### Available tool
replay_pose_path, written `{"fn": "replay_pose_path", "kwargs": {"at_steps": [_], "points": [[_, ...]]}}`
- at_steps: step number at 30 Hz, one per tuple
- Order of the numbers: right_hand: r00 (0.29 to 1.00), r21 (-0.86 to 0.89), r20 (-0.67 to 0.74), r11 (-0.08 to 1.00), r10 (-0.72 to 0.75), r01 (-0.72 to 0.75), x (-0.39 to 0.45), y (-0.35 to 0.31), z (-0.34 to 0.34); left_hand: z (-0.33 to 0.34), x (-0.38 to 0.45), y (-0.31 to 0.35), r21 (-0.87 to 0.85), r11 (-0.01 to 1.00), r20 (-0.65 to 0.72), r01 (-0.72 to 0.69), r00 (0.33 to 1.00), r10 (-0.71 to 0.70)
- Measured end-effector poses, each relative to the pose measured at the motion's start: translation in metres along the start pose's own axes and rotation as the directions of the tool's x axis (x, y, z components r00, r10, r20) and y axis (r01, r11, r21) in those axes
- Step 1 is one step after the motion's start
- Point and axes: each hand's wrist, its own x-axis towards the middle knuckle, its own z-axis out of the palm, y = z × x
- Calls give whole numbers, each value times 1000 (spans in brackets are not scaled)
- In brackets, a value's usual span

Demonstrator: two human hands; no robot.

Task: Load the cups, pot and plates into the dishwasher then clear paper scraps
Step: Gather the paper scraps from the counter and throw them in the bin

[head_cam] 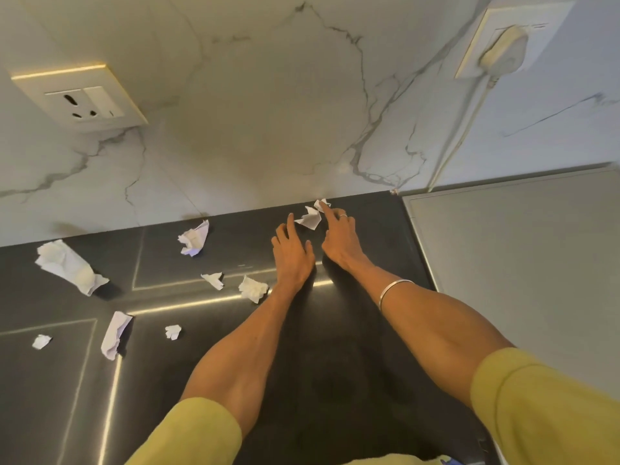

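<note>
Two paper scraps (310,219) lie on the dark worktop (369,236) against the marble wall (268,129), between both outstretched hands. Right hand (339,238), nearer, touches the far scrap; left hand (292,255) spread, grasping nothing.

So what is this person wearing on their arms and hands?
Both arms are bare from the elbow down, with loose mustard-yellow sleeves ending near the elbows. The right hand has a thin silver ring on one finger, and a slim silver bangle circles the right wrist. The left hand shows no jewellery and no gloves.
</note>
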Motion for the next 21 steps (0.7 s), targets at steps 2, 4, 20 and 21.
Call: {"fn": "replay_pose_path", "kwargs": {"at_steps": [2, 4, 20, 21], "points": [[999, -111, 42, 994, -16, 21, 9, 4, 2, 4, 10, 2, 129, 987, 25, -101, 995, 98], [996, -162, 86, 987, 9, 5, 18, 5, 3, 7, 17, 6, 222, 956, 72, -191, 981, 179], [995, 21, -97, 1000, 7, -5, -32, 10, -2, 11, -11, 0, 102, 952, 129, -290, 952, 276], [995, 49, -93, 998, 32, -27, -36, 10, -3, 11, -15, 1, 64, 959, 120, -276, 956, 267]]}}
